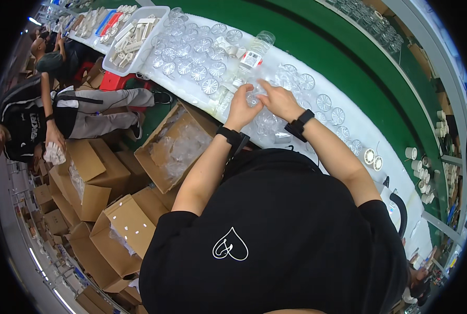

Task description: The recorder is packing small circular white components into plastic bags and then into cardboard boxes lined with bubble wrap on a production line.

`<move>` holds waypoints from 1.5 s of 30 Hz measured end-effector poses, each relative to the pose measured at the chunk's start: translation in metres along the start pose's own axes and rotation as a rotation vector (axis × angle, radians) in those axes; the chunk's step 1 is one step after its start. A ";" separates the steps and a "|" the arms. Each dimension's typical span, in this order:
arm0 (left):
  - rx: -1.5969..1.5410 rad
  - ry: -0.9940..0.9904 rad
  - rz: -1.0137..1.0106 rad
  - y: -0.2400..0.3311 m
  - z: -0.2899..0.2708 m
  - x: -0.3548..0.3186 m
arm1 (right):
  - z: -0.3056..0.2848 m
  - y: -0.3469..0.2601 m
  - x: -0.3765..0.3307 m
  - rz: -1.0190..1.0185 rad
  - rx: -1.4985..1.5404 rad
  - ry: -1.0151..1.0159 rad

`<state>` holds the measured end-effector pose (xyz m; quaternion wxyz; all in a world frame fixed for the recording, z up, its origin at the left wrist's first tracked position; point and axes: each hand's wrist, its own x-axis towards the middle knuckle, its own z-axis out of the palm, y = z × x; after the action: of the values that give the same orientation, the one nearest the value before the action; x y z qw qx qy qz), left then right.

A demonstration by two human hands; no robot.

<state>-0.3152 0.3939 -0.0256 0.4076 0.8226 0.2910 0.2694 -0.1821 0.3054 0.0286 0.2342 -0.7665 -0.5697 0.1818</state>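
Now | left hand (242,106) and right hand (278,99) fingers pinch one clear plastic wheel (253,98) | just below water bottle (252,56) | on desk (348,118)

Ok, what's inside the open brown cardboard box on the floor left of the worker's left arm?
The open brown cardboard box holds crumpled clear plastic bags, seemingly with transparent parts. Whatever lies beneath the plastic is covered, and the left forearm hides the box's near corner.

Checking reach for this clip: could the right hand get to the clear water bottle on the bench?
Probably yes: the right hand sits just beside the water bottle, with only small clear wheel-shaped parts lying nearby.
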 end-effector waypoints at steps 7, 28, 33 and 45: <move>0.009 -0.071 -0.022 -0.001 -0.008 -0.005 | -0.001 0.010 0.022 -0.001 0.478 0.072; 0.147 -0.148 0.329 0.014 -0.032 -0.043 | -0.025 -0.006 -0.032 -0.212 -0.147 -0.195; 0.176 -0.088 0.275 0.019 -0.023 -0.049 | -0.006 -0.003 -0.028 -0.297 -0.086 -0.060; 0.172 -0.074 0.288 0.010 -0.012 -0.045 | -0.032 0.009 -0.028 0.069 1.030 0.048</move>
<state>-0.3515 0.3639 -0.0205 0.3032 0.8970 0.1772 0.2686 -0.1653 0.2713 0.0504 0.5880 -0.5742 -0.3752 0.4288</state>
